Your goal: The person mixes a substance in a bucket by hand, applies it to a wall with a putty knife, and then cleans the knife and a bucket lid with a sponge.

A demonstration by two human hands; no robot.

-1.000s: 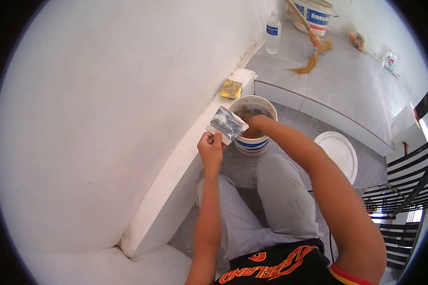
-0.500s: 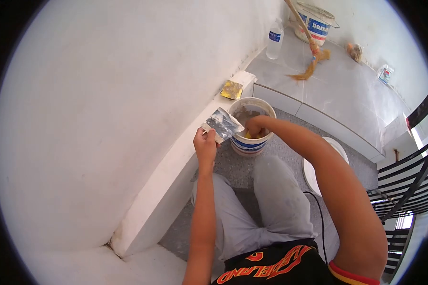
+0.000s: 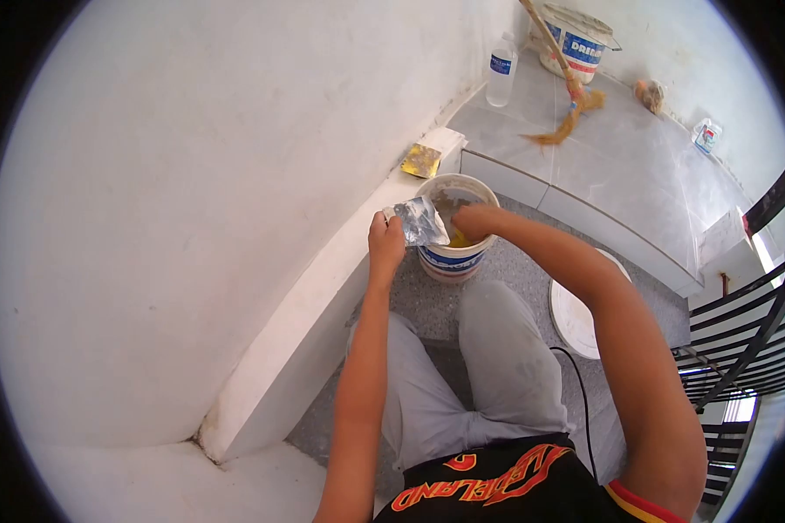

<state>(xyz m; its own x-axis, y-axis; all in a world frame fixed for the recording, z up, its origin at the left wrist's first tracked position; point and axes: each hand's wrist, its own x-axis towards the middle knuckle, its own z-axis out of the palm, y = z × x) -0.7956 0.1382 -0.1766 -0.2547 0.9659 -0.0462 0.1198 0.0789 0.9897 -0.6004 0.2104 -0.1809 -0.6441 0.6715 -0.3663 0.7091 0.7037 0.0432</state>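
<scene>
My left hand (image 3: 386, 240) grips a wide metal putty knife (image 3: 420, 221) smeared with white and grey putty, its blade held at the near left rim of a bucket. That white bucket (image 3: 452, 264) with a blue label stands on the floor before my knees. My right hand (image 3: 474, 221) reaches inside it, fingers closed on a yellow scraper (image 3: 460, 238) that is mostly hidden by the hand and rim. Greyish residue coats the bucket's inner wall.
A yellow, putty-stained square (image 3: 420, 161) lies on the white ledge (image 3: 310, 301) along the wall. On the tiled step stand a water bottle (image 3: 501, 71), a broom (image 3: 569, 109) and a larger bucket (image 3: 582, 48). A white lid (image 3: 572, 318) and black cable (image 3: 587, 403) are at right.
My left hand has moved up and slightly right, bringing the putty knife closer over the bucket's rim. My right hand stays in the bucket, with its wrist shifted slightly. The camera view has shifted a little.
</scene>
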